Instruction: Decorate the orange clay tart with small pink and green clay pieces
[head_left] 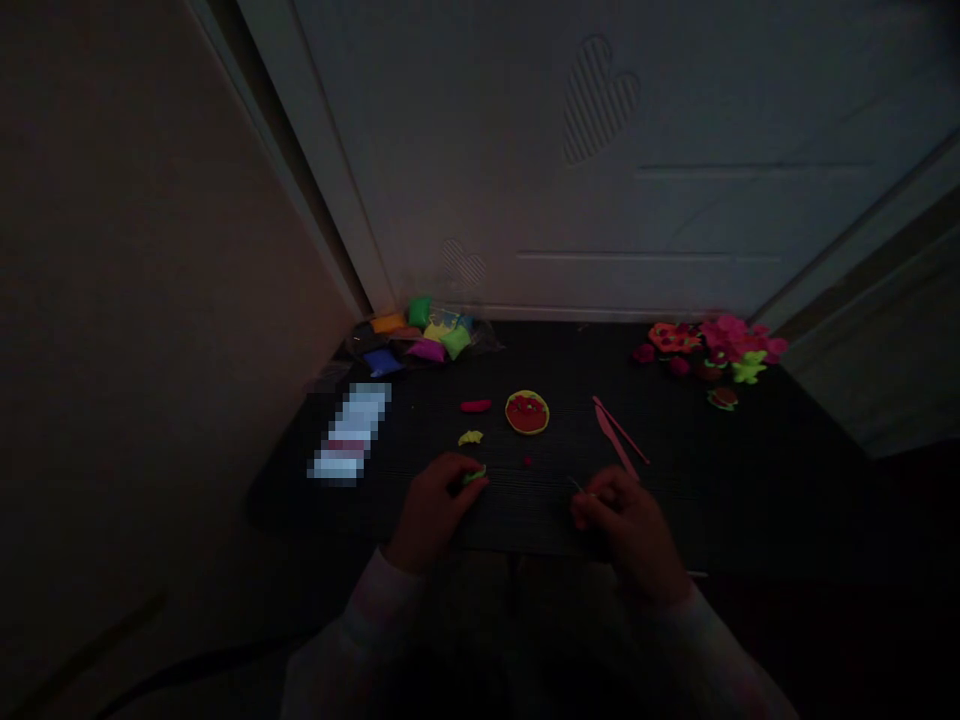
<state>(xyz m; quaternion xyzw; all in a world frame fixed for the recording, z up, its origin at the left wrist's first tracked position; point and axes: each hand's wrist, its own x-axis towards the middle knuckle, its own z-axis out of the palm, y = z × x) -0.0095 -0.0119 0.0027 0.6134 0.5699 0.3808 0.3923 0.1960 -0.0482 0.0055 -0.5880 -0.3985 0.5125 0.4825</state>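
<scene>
My left hand pinches a small piece of light green clay between thumb and fingers, near the table's front edge. To its right, my right hand is closed round a thin, pale, pointed tool; most of the tool is hidden by the fingers. Beyond the hands lies a round red clay disc with a yellow rim, with red bits on top. Around it are a red clay roll, a yellow clay piece and a small dark red ball.
A pink plastic knife and a thin pink stick lie beyond my right hand. Bags of coloured clay sit at the back left, above a blurred-out bright rectangle. Several clay flowers and figures crowd the back right, before a white door.
</scene>
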